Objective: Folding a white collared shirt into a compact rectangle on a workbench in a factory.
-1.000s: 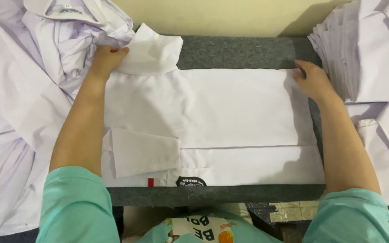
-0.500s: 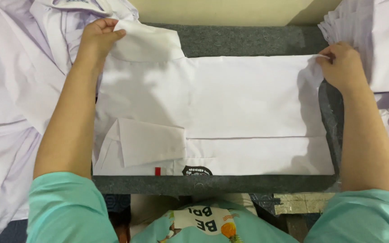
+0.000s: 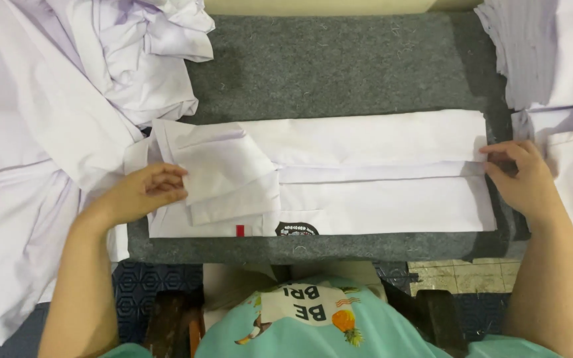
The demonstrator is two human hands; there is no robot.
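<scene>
Okay, your left hand is loosely curled, fingertips pinching the left end of the folded white shirt, right at its short sleeve. Your right hand is half closed, fingers gripping the shirt's right end where the folded edge meets. The shirt lies as a long flat band across the grey felt pad, near the pad's front edge; a small red tag and a dark round badge show on its near hem. Left of the pad sits a crumpled heap of white shirts. Right of the pad sits a neat stack of folded shirts.
</scene>
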